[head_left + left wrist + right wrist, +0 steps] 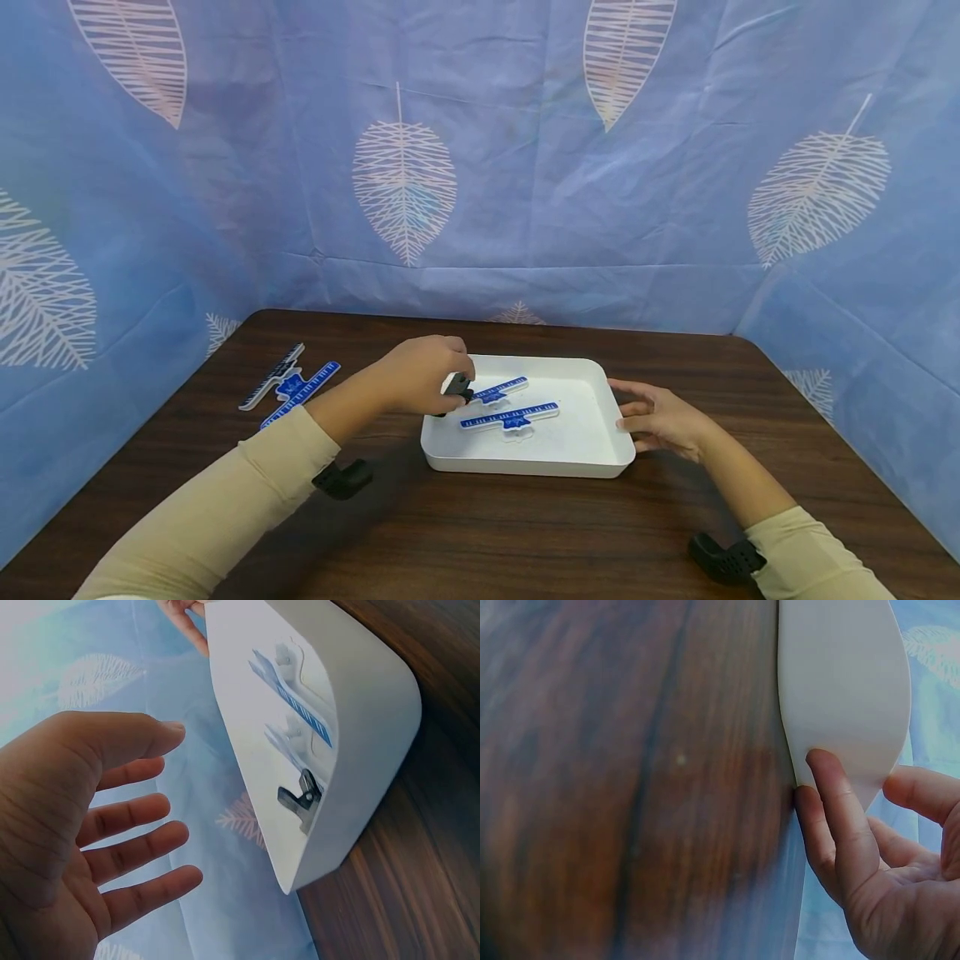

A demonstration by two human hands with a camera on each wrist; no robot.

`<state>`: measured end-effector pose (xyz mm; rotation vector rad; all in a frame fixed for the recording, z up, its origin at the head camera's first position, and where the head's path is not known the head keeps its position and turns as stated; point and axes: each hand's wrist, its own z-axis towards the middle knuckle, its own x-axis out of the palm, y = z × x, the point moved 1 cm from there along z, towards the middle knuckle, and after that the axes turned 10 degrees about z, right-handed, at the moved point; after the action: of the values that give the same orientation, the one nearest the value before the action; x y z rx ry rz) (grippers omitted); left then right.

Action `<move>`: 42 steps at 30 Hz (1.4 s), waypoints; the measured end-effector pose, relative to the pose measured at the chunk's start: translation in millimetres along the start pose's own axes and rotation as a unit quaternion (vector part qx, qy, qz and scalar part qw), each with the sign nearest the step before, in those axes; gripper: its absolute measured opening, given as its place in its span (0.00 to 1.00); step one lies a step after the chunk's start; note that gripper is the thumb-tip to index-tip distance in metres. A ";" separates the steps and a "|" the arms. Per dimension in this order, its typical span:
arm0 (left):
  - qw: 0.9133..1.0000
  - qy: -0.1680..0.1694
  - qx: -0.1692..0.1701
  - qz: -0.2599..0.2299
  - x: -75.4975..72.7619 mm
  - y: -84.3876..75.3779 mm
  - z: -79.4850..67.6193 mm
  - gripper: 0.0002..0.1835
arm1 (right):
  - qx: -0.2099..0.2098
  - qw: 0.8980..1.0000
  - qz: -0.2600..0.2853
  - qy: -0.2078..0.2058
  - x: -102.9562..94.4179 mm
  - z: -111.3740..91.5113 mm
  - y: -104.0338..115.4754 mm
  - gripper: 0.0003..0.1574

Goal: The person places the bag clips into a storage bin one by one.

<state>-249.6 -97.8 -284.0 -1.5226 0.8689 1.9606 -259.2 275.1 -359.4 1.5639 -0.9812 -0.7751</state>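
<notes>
A white tray (577, 417) sits on the table with two blue-and-white piano-key-patterned clips (510, 417) inside. A black bulldog clip (304, 799) lies by the tray's left end in the left wrist view. My left hand (431, 375) is over that end; its fingers look spread and hold nothing in the left wrist view (97, 832). In the head view they partly cover the black clip. My right hand (663, 419) holds the tray's right side, its thumb at the rim and fingers against the outer wall, as the right wrist view shows (885, 877).
Left of the tray, beyond my left forearm, a blue piano-key clip (303, 392) and a darker one (273, 377) lie close together on the brown table (480, 533). A blue leaf-patterned cloth (510, 192) hangs behind the table and at its sides.
</notes>
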 end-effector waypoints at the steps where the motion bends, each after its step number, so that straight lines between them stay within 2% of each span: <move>1: 1.000 -0.004 -0.004 0.001 -0.3 1.4 -2.3 0.14 | 0.000 1.000 0.000 0.000 0.0 -0.2 0.1 0.52; 16: 0.996 -0.075 -0.053 0.008 -1.7 15.3 -28.2 0.12 | -0.004 1.000 0.002 0.002 0.2 -0.7 -1.9 0.53; 25: 0.990 -0.116 -0.082 0.006 -1.2 27.1 -41.7 0.12 | -0.007 1.000 0.003 0.003 1.9 -1.2 -0.3 0.52; 32: 0.986 -0.112 -0.120 0.006 -1.8 38.1 -53.9 0.13 | -0.006 1.000 0.004 -0.004 3.1 -0.8 0.8 0.52; 42: 0.984 -0.093 -0.150 -0.003 1.2 52.0 -72.4 0.14 | -0.006 1.000 -0.001 -0.004 1.8 -1.2 0.1 0.53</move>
<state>-240.8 -186.4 -288.1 -1.4650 0.5062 2.2656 -257.3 274.0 -359.0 1.5534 -0.9787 -0.7873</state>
